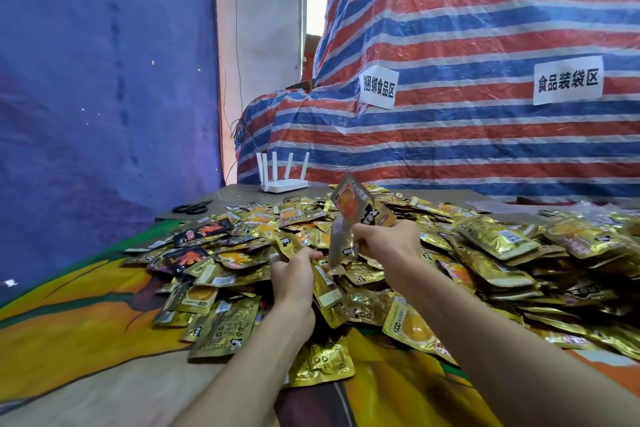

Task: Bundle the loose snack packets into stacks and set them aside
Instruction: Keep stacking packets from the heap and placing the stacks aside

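Packets (485,246) cover the table (69,340). Your right hand (388,239) pinches one up high; your left hand (294,276) grips some lower.

Gold snack packets (491,239) are glinting on a yellow and orange cloth (69,322); a red, white and blue striped tarp (450,28) is rising behind, beside a blue sheet (104,80)
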A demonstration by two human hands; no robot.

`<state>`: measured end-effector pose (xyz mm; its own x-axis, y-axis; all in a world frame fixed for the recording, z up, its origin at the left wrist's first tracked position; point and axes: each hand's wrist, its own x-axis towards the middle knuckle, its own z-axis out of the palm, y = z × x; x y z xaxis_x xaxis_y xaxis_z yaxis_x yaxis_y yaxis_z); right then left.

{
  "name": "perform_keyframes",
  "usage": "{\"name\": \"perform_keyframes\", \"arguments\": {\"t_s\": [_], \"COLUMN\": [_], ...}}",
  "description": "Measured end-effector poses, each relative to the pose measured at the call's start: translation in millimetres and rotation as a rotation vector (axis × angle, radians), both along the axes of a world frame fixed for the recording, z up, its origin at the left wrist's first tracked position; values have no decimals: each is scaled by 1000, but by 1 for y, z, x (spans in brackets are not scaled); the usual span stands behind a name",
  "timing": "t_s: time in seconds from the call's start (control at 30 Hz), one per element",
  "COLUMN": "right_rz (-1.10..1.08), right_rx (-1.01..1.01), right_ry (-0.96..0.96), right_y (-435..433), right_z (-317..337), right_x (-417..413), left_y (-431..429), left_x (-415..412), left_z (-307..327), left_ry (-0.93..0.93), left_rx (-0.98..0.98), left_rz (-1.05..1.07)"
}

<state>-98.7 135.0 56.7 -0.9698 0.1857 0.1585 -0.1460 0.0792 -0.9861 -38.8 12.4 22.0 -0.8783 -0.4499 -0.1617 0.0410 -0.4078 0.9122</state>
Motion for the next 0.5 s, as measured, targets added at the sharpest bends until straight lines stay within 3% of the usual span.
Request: {"name": "perform_keyframes", "arguments": {"t_s": [0.1,0.23,0.4,0.5], "right_rz": [25,137,253,367], "right_rx": [-3,17,-66,-183], "right_ry": [151,251,113,32], "right_y": [15,25,30,39], "right_z": [7,-6,-34,-36], "right_x": [23,61,88,95], "left_y": [6,14,22,22], "left_x": [3,11,7,9], "left_z": [2,3,-5,-5], "left_ry": [7,114,180,212], "left_rx": [-69,-36,-186,-143], "left_rz": [7,-241,-456,-553]}}
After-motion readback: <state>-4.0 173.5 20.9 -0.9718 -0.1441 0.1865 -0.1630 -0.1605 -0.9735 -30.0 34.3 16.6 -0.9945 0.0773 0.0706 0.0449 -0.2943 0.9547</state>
